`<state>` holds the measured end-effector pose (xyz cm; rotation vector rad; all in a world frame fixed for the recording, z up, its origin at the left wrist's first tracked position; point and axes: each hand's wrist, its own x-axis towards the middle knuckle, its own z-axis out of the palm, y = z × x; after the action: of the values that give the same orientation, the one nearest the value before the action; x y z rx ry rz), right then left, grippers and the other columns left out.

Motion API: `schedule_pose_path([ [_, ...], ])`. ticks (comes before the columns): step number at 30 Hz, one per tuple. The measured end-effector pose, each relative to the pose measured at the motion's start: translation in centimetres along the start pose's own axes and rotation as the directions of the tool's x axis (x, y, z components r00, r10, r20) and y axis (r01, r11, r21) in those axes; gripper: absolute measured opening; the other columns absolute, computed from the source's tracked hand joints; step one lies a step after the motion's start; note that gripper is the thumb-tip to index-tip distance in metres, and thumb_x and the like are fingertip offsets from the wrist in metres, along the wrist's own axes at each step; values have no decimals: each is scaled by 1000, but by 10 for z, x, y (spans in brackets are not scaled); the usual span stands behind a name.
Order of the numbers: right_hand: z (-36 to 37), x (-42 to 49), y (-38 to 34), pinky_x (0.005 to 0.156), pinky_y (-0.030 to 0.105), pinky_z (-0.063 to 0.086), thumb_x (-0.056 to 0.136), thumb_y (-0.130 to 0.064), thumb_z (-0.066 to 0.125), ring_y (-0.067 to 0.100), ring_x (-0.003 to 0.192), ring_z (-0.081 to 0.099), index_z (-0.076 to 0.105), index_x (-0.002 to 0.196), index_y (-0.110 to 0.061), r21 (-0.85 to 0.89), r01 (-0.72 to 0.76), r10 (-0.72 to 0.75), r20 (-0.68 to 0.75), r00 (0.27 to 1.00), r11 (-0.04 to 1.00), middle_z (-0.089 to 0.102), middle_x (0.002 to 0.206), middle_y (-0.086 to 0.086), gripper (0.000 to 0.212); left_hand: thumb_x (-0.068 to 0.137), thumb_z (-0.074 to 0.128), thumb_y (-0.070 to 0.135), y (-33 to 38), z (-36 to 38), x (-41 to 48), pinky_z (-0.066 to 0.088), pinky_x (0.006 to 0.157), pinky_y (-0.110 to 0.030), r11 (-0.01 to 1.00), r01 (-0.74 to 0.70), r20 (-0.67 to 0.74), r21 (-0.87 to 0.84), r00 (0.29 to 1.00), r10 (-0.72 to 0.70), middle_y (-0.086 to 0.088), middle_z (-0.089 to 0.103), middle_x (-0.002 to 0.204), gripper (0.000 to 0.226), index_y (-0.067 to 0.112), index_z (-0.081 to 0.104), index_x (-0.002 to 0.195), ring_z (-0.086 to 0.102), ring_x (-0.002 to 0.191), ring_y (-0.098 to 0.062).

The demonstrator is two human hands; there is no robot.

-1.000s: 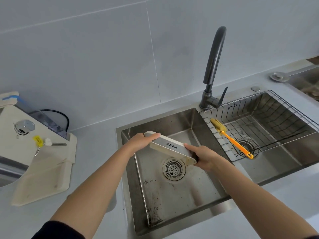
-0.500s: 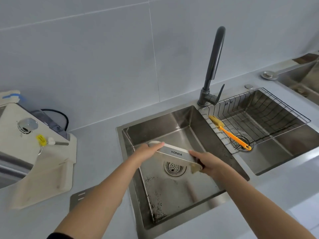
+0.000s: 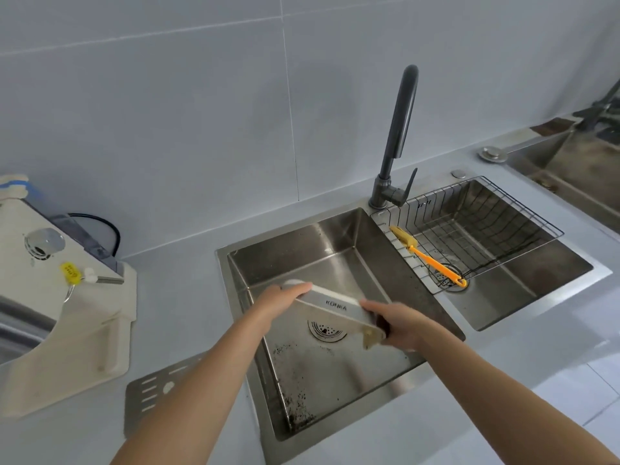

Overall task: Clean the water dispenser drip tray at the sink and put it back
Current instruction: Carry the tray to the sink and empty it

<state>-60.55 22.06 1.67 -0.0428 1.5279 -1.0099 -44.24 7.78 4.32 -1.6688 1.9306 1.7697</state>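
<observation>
The cream drip tray [image 3: 335, 307] with a grey KONKA front strip hangs tilted over the left sink basin [image 3: 335, 370], above the drain. My left hand [image 3: 278, 302] grips its far left end. My right hand [image 3: 397, 325] holds its near right end, with something dark between the fingers that I cannot identify. The cream water dispenser [image 3: 63, 313] stands on the counter at the far left. A slotted metal grate [image 3: 151, 397] lies flat on the counter beside it.
A dark tap [image 3: 399, 135] rises behind the sink divider, with no water running. The right basin holds a wire basket [image 3: 486, 229] with an orange-handled brush [image 3: 426, 256]. Dark specks cover the left basin's floor. A second steel basin [image 3: 577, 169] sits far right.
The view has pulled back and up. The tray and both hands have sunk a little lower over the basin toward the drain, the grip unchanged. The grate has come into view.
</observation>
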Motion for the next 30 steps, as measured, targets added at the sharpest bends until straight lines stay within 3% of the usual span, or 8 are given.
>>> schedule_pose_path([
  [3,-2,2,7,63,30,44,85,-27,63,19,67,53,61,107,6,-57,-42,41,-17,999,997,56,81,12,40,71,60,60,-8,3,-5,35,94,-32,997,81,35,10,996,-82,-6,54,124,61,15,60,112,48,116,-24],
  [9,-13,2,-24,66,24,38,86,-39,59,16,65,47,47,70,-14,-339,193,-227,-63,972,921,48,70,4,32,68,60,63,11,10,-10,36,103,-38,994,-6,-30,-106,1000,3,-3,57,126,68,20,51,121,51,116,-21],
  [12,-27,-5,-42,72,22,41,87,-41,57,13,83,53,47,105,-12,-482,309,-356,-5,935,820,54,91,2,35,42,59,85,9,18,8,31,109,-46,981,-11,-81,-194,997,-5,-2,46,139,110,27,39,133,44,127,-22],
  [14,-38,-11,-54,86,24,40,88,-37,56,19,109,54,28,141,-4,-527,379,-424,38,905,761,54,124,8,69,35,60,87,6,26,24,26,112,-47,955,-5,-94,-298,995,-24,-2,39,144,118,29,36,136,38,131,-22],
  [17,-57,-13,-66,93,17,37,86,-32,61,18,127,43,12,148,-6,-527,508,-539,109,835,681,36,148,5,84,62,61,70,39,44,-2,25,114,-44,876,-54,-120,-480,993,-5,-9,45,139,87,17,47,129,40,128,-23],
  [20,-73,-15,-75,72,1,45,82,-24,67,5,103,51,30,141,-13,-503,631,-622,215,753,590,51,119,-16,70,85,53,41,49,59,-2,41,103,-41,763,-101,-160,-638,987,-4,-12,62,118,44,11,59,115,56,111,-24],
  [25,-95,-13,-82,68,-3,44,78,-17,71,-8,94,53,25,126,-37,-453,733,-664,336,668,508,51,108,-20,69,82,60,32,53,81,6,51,81,-41,568,-100,-210,-817,969,-132,-15,64,114,42,8,56,117,60,105,-29],
  [30,-110,0,-82,74,1,47,76,-18,73,3,111,55,32,138,-26,-461,724,-624,378,684,513,55,124,-10,75,86,56,27,51,97,8,51,79,-40,519,-127,-265,-845,943,-200,-14,66,107,35,6,57,114,62,98,-28],
])
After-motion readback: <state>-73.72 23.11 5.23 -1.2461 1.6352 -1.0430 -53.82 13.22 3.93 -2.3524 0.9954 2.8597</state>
